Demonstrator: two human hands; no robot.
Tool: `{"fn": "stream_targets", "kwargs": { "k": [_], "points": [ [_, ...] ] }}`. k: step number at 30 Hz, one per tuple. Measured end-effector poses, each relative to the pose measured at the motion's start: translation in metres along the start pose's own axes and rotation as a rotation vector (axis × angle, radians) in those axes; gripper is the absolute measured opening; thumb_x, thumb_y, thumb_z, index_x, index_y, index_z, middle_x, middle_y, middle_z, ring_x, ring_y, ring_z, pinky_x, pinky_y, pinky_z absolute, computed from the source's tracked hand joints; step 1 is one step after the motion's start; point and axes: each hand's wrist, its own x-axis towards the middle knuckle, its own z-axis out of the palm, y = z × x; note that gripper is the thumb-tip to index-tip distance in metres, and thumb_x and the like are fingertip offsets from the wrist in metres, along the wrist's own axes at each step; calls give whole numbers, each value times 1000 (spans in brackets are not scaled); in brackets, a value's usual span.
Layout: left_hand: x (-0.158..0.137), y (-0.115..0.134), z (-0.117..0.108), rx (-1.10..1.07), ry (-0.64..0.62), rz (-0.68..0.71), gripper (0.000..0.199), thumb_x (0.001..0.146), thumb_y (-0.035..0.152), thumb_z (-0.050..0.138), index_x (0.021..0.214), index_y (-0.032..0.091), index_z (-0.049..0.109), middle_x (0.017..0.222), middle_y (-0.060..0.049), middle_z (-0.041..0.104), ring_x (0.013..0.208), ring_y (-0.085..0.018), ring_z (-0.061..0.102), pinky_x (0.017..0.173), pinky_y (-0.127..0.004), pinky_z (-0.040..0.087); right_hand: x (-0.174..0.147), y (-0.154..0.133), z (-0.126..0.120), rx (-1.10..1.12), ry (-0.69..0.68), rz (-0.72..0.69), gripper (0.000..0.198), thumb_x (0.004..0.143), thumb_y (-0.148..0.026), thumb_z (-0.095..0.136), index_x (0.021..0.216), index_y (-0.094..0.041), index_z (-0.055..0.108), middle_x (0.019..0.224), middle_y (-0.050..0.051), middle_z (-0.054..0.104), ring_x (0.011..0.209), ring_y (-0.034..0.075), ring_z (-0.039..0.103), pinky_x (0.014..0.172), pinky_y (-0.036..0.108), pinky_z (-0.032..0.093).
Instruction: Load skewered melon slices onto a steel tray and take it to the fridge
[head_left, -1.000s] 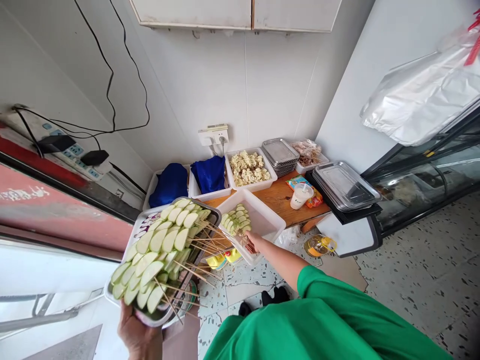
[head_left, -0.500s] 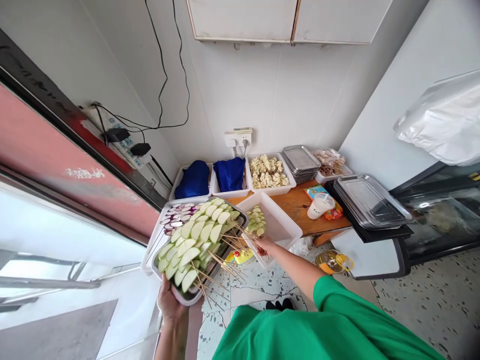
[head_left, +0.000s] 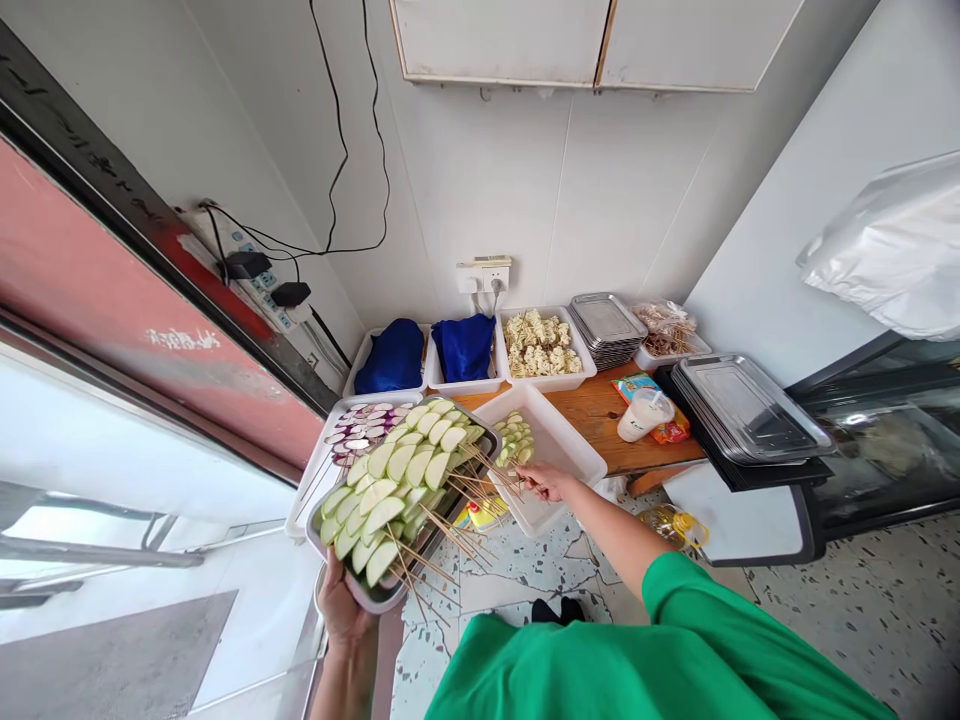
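Observation:
My left hand (head_left: 346,605) grips the lower left edge of a metal tray (head_left: 379,597) and holds it tilted. Heaped on the tray are skewers of pale green vegetable slices (head_left: 394,470), their thin sticks pointing right and down. My right hand (head_left: 546,482) is over the near part of a white plastic bin (head_left: 574,440), fingers curled together beside the stick ends; whatever is between them is too small to make out. A small bunch of green-slice skewers (head_left: 514,438) lies at the bin's left side, just beyond my right fingers.
Purple-edged slices on skewers (head_left: 367,425) lie in a white tray behind the metal one. Along the wall stand bins with blue cloths (head_left: 390,358), a bin of folded pale skewers (head_left: 540,345) and stacked metal trays (head_left: 606,320). A cup (head_left: 645,414) and an oil bottle (head_left: 675,528) are at right.
My right hand has lifted slightly and shifted right over the bin. My left hand and the loaded tray stay nearly where they were; the whole view has shifted a little.

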Motion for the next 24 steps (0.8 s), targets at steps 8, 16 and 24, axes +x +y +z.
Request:
{"fn": "stream_targets", "kwargs": {
  "k": [8, 16, 24],
  "points": [
    [-4, 5, -3, 52, -64, -12, 35, 93, 28, 33, 123, 27, 51, 104, -5, 69, 99, -19, 64, 93, -41, 48, -19, -5, -34, 144, -115, 28, 23, 92, -28, 39, 73, -16, 43, 52, -10, 27, 41, 2, 10, 40, 20, 8],
    [-7, -1, -6, 24, -41, -39, 32, 92, 28, 37, 120, 27, 52, 105, -4, 68, 104, -20, 61, 91, -37, 50, -27, 7, -42, 232, -137, -8, 20, 93, -23, 33, 77, -17, 45, 51, -11, 21, 41, 3, 7, 40, 22, 6],
    [-7, -3, -13, 25, 42, -12, 32, 90, 24, 39, 120, 29, 52, 103, -3, 69, 103, -20, 62, 88, -35, 51, -54, 8, -69, 262, -181, -86, 15, 89, -30, 42, 85, -17, 49, 50, -11, 24, 38, 2, 6, 39, 22, 6]
  ]
}}
